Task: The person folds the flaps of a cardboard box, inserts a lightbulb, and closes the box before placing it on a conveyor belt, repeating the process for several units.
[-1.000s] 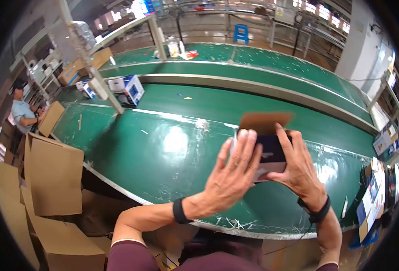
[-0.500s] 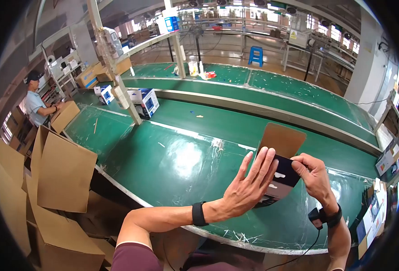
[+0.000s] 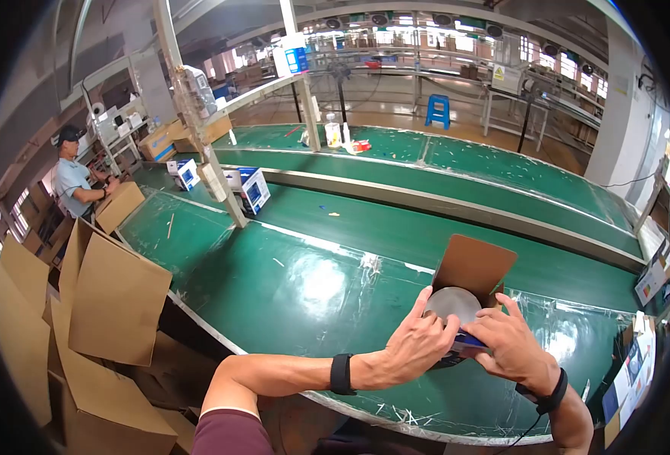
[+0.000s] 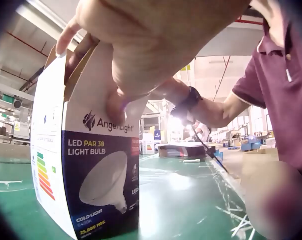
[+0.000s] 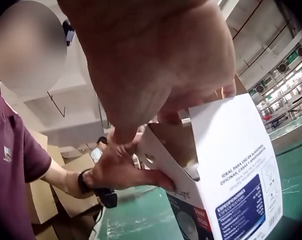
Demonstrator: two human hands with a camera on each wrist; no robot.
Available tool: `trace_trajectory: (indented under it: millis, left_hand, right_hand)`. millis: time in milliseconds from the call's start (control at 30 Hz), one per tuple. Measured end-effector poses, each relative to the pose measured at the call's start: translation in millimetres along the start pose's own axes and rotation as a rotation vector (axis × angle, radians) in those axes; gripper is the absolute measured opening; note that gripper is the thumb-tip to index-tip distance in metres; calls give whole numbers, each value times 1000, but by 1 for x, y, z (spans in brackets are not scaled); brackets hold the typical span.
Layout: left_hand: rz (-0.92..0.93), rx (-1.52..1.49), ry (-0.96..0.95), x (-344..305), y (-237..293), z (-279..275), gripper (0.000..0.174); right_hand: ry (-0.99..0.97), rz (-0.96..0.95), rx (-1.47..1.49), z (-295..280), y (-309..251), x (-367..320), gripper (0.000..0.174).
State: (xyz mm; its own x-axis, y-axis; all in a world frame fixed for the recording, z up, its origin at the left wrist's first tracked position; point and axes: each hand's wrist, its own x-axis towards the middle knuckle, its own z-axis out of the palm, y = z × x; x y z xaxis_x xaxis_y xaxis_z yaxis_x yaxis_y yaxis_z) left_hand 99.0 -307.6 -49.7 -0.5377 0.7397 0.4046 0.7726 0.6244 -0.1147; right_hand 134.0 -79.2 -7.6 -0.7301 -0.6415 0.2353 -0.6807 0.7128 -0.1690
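A printed light bulb box (image 4: 98, 165) stands upright on the green surface in the left wrist view, a bulb pictured on its dark front. Inside its top, the head view shows a round grey disc (image 3: 455, 305), with a brown flap (image 3: 475, 265) raised behind it. My left hand (image 3: 414, 345) grips the box's left and near edge, thumb against the front panel. On the opposite side, my right hand (image 3: 511, 341) holds the top edge, its fingers bent over the rim beside a dark blue panel. The palms hide part of the opening in both wrist views.
Large open cartons (image 3: 119, 292) stand at the left, near a person in a light blue shirt (image 3: 73, 182). Two printed boxes, one by the post (image 3: 250, 189), sit on the far left. Printed cardboard (image 3: 630, 368) is stacked at the right edge, and white scraps lie near the front edge.
The dark panel with the cut-out no longer covers the top, and the grey disc shows. My left fingers, straight before, are now bent at the rim; my right hand has moved over the near edge.
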Motion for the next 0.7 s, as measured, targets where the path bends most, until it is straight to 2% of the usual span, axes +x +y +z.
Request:
trace_trajectory:
  millis: [167,233,300,333,367,433,533,700]
  left_hand:
    - [47,-321,-118,10,-11,-5,11]
    - [68,-248,-80,11,-6,-3,9]
    - [57,-235,-134,13,-6,-5,8]
    - [34,-284,-42,14,-6,2,12]
    - [-74,-384,11,17,-3,1,19]
    - [-150,-561,-46,17,-10,-9,20]
    - [35,-492,50,9,-12,-1,20]
    - [62,-503,-55,15,-26,-11,16]
  right_hand:
    - [-75,93,-104,4,15,-15,29]
    - [-55,138,-93,6,17,-12,18]
    - [-5,107,-102,15,16,-10,30]
    - [-18,98,-110,11,11,-6,36]
    - [42,97,-47,11,9,-8,31]
    - [73,27,-41,12,17,-13,25]
    - [57,90,54,17,18,-19,20]
    - [140,58,-42,6,15,-23,23]
